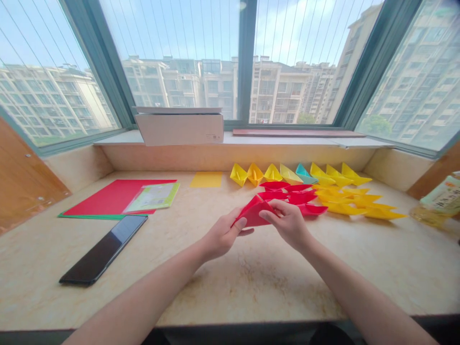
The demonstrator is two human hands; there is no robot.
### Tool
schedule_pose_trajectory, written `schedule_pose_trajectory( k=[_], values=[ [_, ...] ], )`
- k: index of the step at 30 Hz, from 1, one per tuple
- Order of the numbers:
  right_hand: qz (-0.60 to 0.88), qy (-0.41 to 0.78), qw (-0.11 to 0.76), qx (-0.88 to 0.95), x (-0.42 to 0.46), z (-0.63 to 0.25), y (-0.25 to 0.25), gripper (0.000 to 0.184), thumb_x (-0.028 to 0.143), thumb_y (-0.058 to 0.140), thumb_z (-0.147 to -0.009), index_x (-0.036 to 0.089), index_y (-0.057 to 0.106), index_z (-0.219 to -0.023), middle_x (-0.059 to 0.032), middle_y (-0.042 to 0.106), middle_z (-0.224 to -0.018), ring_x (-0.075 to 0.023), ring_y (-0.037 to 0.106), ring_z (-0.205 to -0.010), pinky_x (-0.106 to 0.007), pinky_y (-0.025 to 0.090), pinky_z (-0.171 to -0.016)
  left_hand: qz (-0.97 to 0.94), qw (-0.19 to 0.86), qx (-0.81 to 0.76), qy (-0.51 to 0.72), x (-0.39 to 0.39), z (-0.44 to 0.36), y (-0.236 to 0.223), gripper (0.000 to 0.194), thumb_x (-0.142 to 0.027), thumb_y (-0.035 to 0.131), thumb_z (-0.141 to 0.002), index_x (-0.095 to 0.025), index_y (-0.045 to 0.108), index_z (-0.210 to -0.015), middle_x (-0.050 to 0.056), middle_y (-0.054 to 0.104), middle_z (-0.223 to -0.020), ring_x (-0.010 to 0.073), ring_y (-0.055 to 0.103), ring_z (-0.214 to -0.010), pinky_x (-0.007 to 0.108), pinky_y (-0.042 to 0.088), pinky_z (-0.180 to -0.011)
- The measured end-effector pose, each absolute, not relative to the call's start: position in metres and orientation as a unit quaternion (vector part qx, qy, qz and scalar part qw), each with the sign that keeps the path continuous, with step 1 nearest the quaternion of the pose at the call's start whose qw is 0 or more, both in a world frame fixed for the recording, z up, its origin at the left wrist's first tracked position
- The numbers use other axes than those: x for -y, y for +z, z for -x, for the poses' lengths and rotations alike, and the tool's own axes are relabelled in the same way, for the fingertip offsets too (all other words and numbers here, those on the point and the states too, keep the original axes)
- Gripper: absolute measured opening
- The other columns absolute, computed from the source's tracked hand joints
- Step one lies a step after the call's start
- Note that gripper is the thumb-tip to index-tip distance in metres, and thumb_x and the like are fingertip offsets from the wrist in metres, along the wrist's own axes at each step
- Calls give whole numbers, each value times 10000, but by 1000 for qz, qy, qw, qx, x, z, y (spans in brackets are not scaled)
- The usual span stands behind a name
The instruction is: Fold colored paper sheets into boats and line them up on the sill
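A folded piece of red paper [254,213] is held up between both hands above the counter. My left hand [227,231] grips its left corner, thumb on the near face and fingers behind. My right hand [287,221] is closed on its right side, thumb in front, with some fingertips hidden by the paper. Just beyond the hands are several red paper boats [298,197], partly covered by the paper and right hand. Yellow paper boats [354,203] lie to their right. Behind stands a row of mostly yellow boats [272,173] with one blue boat [305,174].
Red sheets [104,197] over green ones lie at the left, topped by a clear packet [153,197]. A black phone [104,251] is nearer. A yellow square sheet [206,179] lies behind. A white box [181,128] sits on the sill; a bottle [440,199] stands far right.
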State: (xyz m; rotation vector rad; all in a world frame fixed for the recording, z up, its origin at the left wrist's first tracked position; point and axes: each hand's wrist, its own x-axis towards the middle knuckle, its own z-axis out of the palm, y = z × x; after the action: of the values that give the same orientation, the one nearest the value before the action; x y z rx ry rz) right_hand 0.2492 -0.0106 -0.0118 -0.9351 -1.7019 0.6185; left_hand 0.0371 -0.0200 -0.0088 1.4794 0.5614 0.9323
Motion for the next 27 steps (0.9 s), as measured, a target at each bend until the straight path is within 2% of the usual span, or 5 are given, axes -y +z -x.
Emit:
schedule_pose_trajectory(
  k=[5,11,16,22,27],
  values=[
    [337,288,563,698,6,-257,-2,209,432,684,-875,237,748,-913,-91,666,-1184,-272,575,-1195,-441,501,-991,-561,646,-244,456,10,-29,-3,430,-384,530,-972,-196,524,-1359,147,529,-1427,324,513,-1301,471,465,-1046],
    [330,414,561,636,5,-257,0,265,485,720,-830,253,770,-949,-79,761,-1058,-266,692,-991,-454,559,-896,-608,634,-238,414,12,-24,-1,438,-431,458,-994,-212,474,-1373,170,597,-1345,320,669,-1095,490,531,-921],
    [326,447,520,651,3,-263,1,295,452,755,-810,242,779,-1016,-104,681,-1280,-308,581,-1244,-541,409,-1087,-638,602,-233,420,10,-22,-4,420,-426,480,-983,-198,491,-1335,169,615,-1284,302,676,-1046,434,583,-809],
    [313,452,570,611,6,-260,4,287,403,805,-763,239,717,-982,-75,760,-1051,-258,695,-1043,-434,566,-892,-627,600,-234,439,6,-20,-2,443,-449,479,-977,-192,471,-1337,164,627,-1237,269,714,-925,374,600,-723],
    [286,406,589,637,8,-261,6,233,410,778,-793,265,715,-964,-89,669,-1227,-268,603,-1192,-408,578,-874,-627,598,-231,443,5,-18,-1,422,-426,468,-986,-190,472,-1335,161,616,-1240,244,728,-875,332,604,-690]
  ],
)
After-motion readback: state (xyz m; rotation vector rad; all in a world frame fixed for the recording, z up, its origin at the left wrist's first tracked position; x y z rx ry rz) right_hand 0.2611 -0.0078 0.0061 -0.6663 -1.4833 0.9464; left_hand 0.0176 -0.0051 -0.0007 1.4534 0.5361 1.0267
